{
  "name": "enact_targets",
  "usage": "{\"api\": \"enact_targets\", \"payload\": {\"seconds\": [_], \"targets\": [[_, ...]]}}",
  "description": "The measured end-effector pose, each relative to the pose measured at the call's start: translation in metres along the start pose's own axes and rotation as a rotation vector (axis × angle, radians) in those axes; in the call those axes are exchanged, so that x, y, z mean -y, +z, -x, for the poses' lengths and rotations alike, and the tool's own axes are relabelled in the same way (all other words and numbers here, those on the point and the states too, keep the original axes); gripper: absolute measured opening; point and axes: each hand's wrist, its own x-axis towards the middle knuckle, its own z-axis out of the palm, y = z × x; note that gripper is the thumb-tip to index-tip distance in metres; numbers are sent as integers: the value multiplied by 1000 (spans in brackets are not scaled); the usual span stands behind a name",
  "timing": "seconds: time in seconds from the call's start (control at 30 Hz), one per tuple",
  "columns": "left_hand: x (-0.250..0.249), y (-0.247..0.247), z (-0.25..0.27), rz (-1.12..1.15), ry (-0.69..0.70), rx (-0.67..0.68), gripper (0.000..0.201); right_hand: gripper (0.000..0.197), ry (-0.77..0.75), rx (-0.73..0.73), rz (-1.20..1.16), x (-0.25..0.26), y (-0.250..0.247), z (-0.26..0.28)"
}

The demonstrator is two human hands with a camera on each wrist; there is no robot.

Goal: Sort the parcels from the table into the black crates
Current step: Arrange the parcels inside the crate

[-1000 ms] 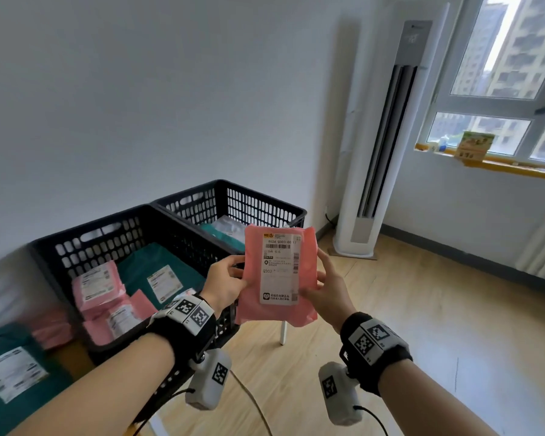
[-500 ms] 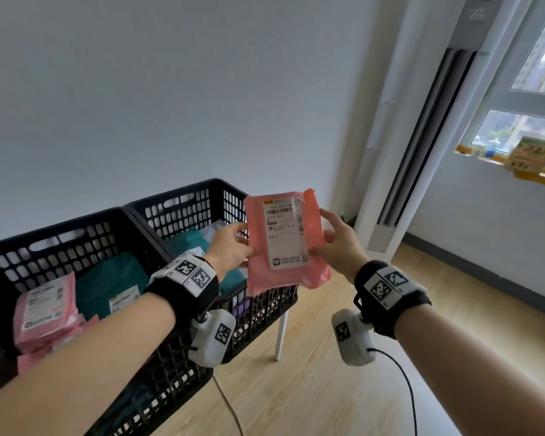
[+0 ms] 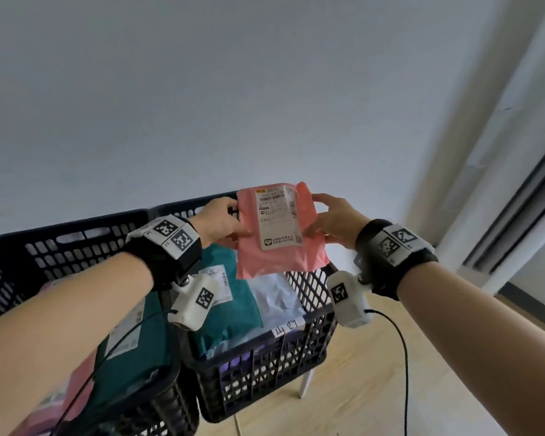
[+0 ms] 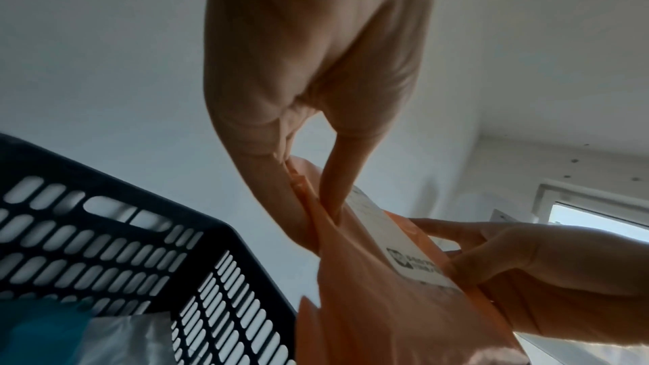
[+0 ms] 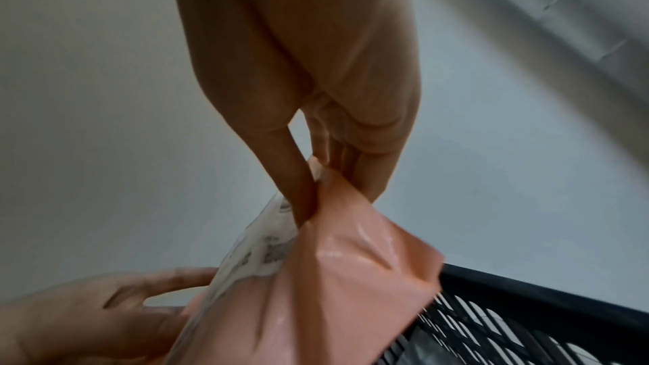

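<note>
A pink parcel (image 3: pixel 277 259) with a white shipping label hangs upright above the right black crate (image 3: pixel 265 366). My left hand (image 3: pixel 224 221) pinches its left edge between thumb and fingers. At the right edge my right hand (image 3: pixel 334 221) pinches it the same way. The left wrist view shows the parcel (image 4: pixel 379 301) and my left hand (image 4: pixel 316 213) pinching it beside the crate wall (image 4: pixel 105 254). In the right wrist view my right hand (image 5: pixel 316 185) pinches a corner of the parcel (image 5: pixel 333 274).
The right crate holds a teal parcel (image 3: pixel 233 306) and a white one (image 3: pixel 277 297). The left crate (image 3: pixel 44 253) holds teal and pink parcels under my left arm. A white wall stands close behind. Wooden floor (image 3: pixel 422 388) and a tall white air-conditioner unit (image 3: pixel 491 184) lie to the right.
Both hands have carried the pink parcel forward over the right crate. The view has swung left, so the window has gone out of sight.
</note>
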Motion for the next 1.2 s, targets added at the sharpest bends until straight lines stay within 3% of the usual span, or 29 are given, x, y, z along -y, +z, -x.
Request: {"api": "enact_targets", "payload": {"seconds": [0.07,0.2,0.37,0.47,0.73,1.03,1.2], "targets": [[-3,0,-18,-9,-23,-44,38,82,9,52,22,4,-4,-30],[0,-2,-50,-39,-78,-153,41,81,5,97,130,4,4,-90],[19,-7,-83,-44,-170,-227,50,41,-35,85,261,-6,31,-143],[37,-7,-103,-49,-255,-244,61,34,-52,101,353,-15,46,-170],[91,-4,-152,-66,-430,-217,75,42,103,136,419,-48,82,-226],[143,-3,-200,-120,-407,-154,80,53,256,113,447,-81,108,-269],[174,-4,-215,-101,-373,-200,69,67,272,114,419,-96,117,-282]]}}
